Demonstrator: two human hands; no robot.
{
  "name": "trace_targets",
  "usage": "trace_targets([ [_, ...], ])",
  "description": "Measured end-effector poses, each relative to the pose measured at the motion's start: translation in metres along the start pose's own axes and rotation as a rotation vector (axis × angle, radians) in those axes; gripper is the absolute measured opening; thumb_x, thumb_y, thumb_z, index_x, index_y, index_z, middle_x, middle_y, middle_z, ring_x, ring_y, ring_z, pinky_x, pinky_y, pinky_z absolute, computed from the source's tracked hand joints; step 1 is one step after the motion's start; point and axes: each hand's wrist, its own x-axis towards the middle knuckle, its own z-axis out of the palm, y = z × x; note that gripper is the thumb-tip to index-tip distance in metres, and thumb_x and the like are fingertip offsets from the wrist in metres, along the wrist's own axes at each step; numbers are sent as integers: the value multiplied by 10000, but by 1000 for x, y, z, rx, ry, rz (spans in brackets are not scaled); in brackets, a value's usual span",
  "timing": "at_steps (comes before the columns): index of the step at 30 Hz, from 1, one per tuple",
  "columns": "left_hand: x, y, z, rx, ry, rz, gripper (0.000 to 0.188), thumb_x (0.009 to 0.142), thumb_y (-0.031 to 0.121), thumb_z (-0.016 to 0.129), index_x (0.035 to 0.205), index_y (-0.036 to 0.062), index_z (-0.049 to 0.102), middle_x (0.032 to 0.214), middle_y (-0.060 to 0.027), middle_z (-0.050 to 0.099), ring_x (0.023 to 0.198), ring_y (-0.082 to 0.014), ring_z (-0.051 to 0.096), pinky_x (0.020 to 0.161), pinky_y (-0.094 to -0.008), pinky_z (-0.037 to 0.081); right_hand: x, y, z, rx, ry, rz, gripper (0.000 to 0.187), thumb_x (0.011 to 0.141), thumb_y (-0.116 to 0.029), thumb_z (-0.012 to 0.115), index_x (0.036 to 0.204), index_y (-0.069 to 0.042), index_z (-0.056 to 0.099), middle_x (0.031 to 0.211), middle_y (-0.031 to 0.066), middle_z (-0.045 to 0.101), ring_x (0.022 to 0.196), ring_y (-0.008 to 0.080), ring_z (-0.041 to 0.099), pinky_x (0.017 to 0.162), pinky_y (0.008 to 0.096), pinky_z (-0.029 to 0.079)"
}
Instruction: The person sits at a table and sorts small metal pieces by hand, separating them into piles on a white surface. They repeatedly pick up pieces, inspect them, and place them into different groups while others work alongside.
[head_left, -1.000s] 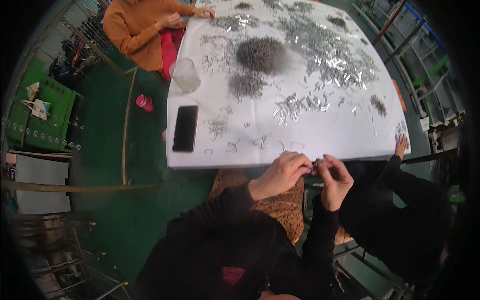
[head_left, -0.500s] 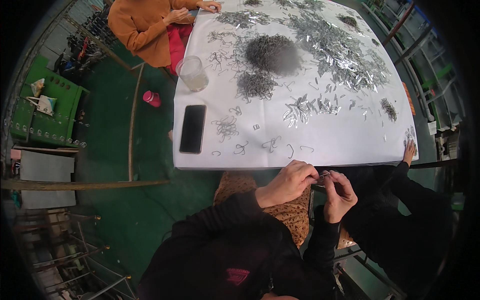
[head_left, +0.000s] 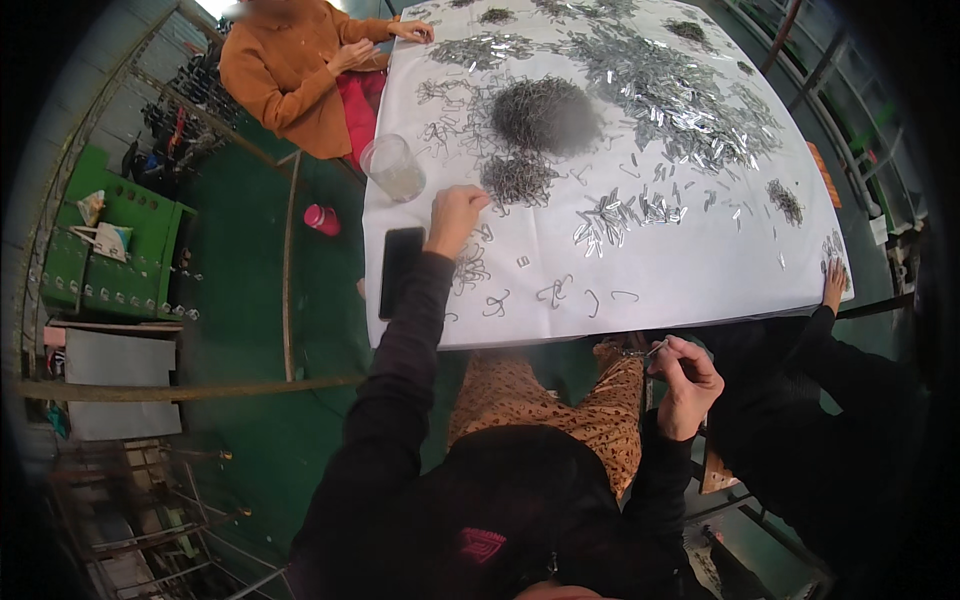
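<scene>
one left hand (head_left: 457, 218), narrowed, contents indiscernible, near a small wire-hook pile (head_left: 517, 180) on the white-covered bench (head_left: 690, 290), one right hand (head_left: 692, 388), pinching a thin metal piece (head_left: 656, 348) below the bench edge, one black phone (head_left: 400, 275)

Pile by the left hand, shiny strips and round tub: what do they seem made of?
Pile: probably metal wire, dull grey, from its thin bent pieces.
Strips: likely bright, smooth metal, from the sharp glints; coated plastic can't be ruled out.
Tub: clear, likely plastic, perhaps glass; its wall is see-through.
</scene>
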Motion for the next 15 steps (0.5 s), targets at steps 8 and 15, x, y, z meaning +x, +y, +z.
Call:
trace_targets([
  [8, 19, -50, 49, 362, -97, 70, 141, 775, 85, 674, 867, -17, 702, 834, -233, 674, 796, -396, 656, 733, -427, 526, -2, -4, -7, 11, 21, -3, 161, 793, 116, 655, 940, 54, 681, 803, 82, 660, 659, 135, 618, 614, 234, 503],
  [15, 15, -25, 24, -172, -121, -94, 164, 863, 90, 609, 976, -18, 661, 753, -130, 668, 619, -191, 653, 578, -310, 532, -4, -10, -15, 44, 10, -25, 175, 794, 124, 657, 947, 46, 689, 794, 77, 653, 684, 135, 620, 643, 242, 508],
])
